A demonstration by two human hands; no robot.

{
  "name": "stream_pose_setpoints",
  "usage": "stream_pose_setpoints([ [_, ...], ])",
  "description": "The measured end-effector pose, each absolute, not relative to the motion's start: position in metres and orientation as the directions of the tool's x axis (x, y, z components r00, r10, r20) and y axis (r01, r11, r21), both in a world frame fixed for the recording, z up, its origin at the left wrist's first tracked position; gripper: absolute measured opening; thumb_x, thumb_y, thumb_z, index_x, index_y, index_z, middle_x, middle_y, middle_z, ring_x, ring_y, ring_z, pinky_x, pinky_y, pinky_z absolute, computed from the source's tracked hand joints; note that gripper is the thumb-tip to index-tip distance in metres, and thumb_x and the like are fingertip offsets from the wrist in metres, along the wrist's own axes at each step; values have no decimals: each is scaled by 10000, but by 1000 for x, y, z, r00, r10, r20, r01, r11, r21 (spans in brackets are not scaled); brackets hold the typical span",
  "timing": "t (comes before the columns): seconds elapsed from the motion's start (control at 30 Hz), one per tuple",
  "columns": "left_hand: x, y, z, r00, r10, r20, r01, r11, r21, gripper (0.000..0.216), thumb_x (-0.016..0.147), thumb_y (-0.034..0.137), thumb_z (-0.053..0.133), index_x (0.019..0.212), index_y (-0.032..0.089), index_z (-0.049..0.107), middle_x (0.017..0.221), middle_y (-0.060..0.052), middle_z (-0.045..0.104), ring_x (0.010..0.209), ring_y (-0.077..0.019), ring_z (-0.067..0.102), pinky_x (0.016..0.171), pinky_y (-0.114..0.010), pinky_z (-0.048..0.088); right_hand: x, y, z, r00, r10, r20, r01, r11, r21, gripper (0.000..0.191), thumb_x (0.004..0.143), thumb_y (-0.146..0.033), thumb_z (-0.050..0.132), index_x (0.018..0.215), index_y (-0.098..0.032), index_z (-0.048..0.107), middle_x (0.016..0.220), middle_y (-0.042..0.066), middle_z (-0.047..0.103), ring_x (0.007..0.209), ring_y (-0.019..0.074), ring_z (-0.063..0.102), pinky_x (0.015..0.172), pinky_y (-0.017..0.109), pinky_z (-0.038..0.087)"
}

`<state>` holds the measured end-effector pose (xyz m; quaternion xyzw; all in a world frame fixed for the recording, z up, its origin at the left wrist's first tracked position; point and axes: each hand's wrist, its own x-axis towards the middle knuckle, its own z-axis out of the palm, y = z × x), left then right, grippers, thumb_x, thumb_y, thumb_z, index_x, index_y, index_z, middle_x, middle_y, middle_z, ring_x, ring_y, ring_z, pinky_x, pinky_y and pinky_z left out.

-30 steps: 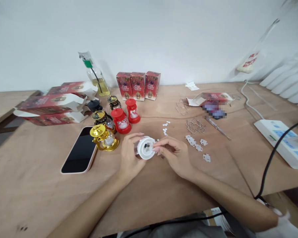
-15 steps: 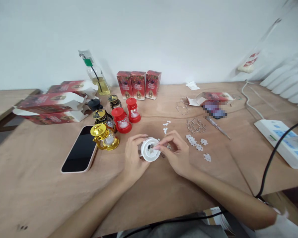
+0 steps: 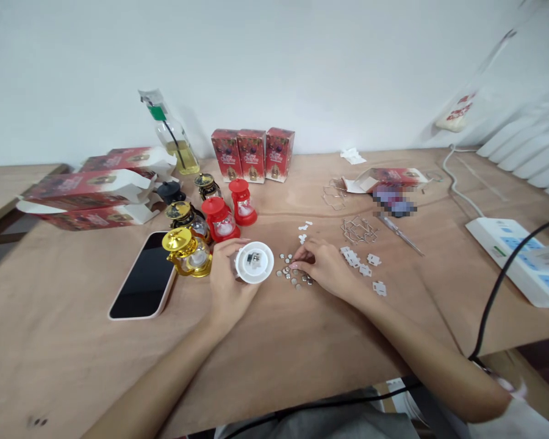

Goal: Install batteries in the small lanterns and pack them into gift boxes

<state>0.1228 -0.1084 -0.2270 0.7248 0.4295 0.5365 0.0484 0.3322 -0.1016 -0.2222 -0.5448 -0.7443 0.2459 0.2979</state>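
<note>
My left hand [image 3: 231, 277] is wrapped around a small white lantern [image 3: 266, 266], tilted so its round underside faces me. A recess with metal contacts shows in that underside. At the loose button cells [image 3: 294, 281] on the table, my right hand [image 3: 322, 265] has its thumb and index finger pinched together. Whatever lies between those fingertips, if anything, is too small to make out. Left of my left hand stand a gold lantern [image 3: 194, 259], two red lanterns [image 3: 222, 228] and several dark ones [image 3: 183, 212].
A phone [image 3: 144, 280] lies at left. Red boxes [image 3: 251, 152] stand by the wall; opened ones [image 3: 86, 189] lie far left. Wire handles [image 3: 359, 230], white plastic pieces [image 3: 350, 256], a screwdriver [image 3: 401, 234] and a power strip [image 3: 516, 259] are at right.
My right hand has left the lantern's underside and moved down to the button cells, now uncovered. My left hand has shifted left with the lantern.
</note>
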Motion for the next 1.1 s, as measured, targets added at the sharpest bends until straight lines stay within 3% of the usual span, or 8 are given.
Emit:
stream_pose_setpoints([
  [0.17,124,-111,-225,76,684,726,567,-628,533,387,733,208,725,1032,198,480,1028,-57,596,963,-206,589,811,-372,500,331,-102,-222,-263,935,240,685,356,-635,119,805,-168,705,725,-170,616,759,25,622,753,162,561,673,283,412],
  [0.27,125,-112,-225,75,686,723,551,-633,543,393,733,201,730,1038,196,481,1027,-59,587,968,-199,586,817,-361,501,327,-106,-219,-228,925,302,625,377,-684,132,860,-221,629,747,-179,574,775,27,631,737,156,570,674,290,421],
  [0.43,126,-112,-230,99,701,706,527,-639,560,414,737,225,733,1062,207,475,1049,-65,576,992,-205,583,831,-373,506,320,-113,-214,-152,953,264,206,291,-934,180,848,-276,625,732,-188,520,857,47,692,806,159,649,729,305,496],
  [0.53,126,-112,-232,111,695,711,524,-648,552,411,741,239,729,1058,215,469,1050,-63,573,991,-209,587,826,-381,514,316,-114,-211,-137,975,174,-9,175,-985,236,762,-337,736,704,-183,567,819,49,717,778,162,676,706,300,536],
  [0.63,127,-113,-230,127,690,712,543,-649,533,401,745,236,718,1055,217,465,1048,-66,576,986,-213,592,818,-385,516,313,-116,-204,-117,990,84,-131,68,-989,293,660,-376,818,788,-193,629,745,26,728,637,155,674,568,276,551],
  [0.73,129,-114,-228,136,686,715,544,-655,524,399,750,230,708,1062,217,460,1044,-66,581,979,-212,595,814,-382,515,312,-118,-198,-83,995,59,-170,44,-984,323,628,-375,838,838,-199,666,685,11,725,562,151,669,504,259,550],
  [0.87,131,-117,-227,149,684,714,548,-658,516,375,755,235,699,1050,217,468,1043,-68,584,975,-213,594,812,-382,516,312,-120,-196,0,996,85,-153,84,-985,243,649,-377,822,749,-190,703,673,20,723,578,148,684,568,263,586],
  [1.1,132,-118,-226,158,687,709,548,-658,516,375,753,216,700,1051,212,473,1049,-73,581,978,-214,595,818,-382,515,313,-121,-198,60,988,143,-164,151,-975,167,720,-341,782,839,-227,756,742,15,730,596,122,664,582,253,594],
])
